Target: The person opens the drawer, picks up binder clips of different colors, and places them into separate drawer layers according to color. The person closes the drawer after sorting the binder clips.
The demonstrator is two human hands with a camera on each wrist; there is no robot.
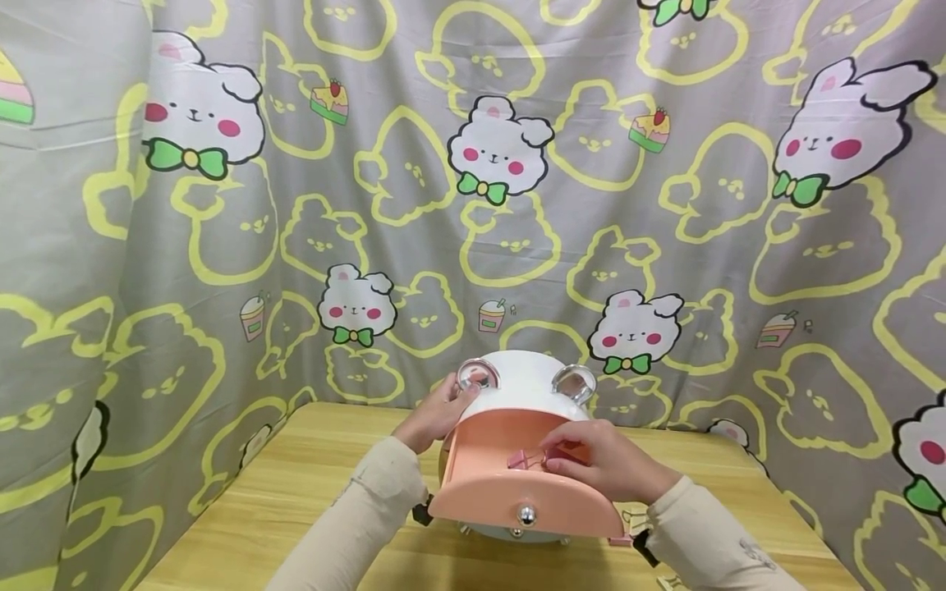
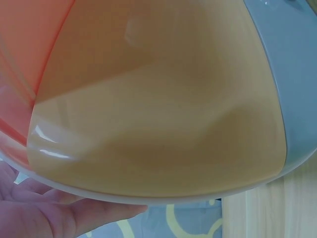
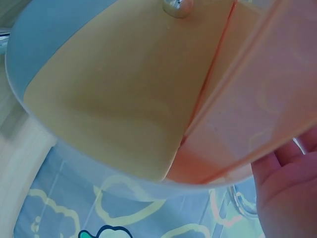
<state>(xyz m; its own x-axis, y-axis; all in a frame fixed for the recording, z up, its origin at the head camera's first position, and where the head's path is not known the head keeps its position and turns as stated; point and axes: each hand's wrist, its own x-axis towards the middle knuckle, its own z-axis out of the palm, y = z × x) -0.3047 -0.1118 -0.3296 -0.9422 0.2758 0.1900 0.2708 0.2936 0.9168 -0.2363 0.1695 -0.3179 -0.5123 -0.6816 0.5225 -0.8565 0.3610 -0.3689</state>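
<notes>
A rounded white desktop drawer box (image 1: 526,373) with two shiny ears stands on the table. Its peach top drawer (image 1: 488,501) with a silver knob is pulled out. My left hand (image 1: 436,414) holds the box's upper left side by the ear (image 1: 479,374); the left wrist view shows the hand (image 2: 44,215) along the box edge. Over the open drawer, my right hand (image 1: 609,460) pinches a pink binder clip, partly covered by the fingers. Another pink binder clip (image 1: 519,460) with wire handles lies just left of these fingertips.
Below the peach drawer, a yellow drawer front (image 2: 163,129) and a blue one (image 2: 292,74) are closed. Another pink clip (image 1: 619,541) lies on the wooden table (image 1: 318,460) by the right sleeve. A patterned grey curtain (image 1: 414,246) hangs close behind and along both sides.
</notes>
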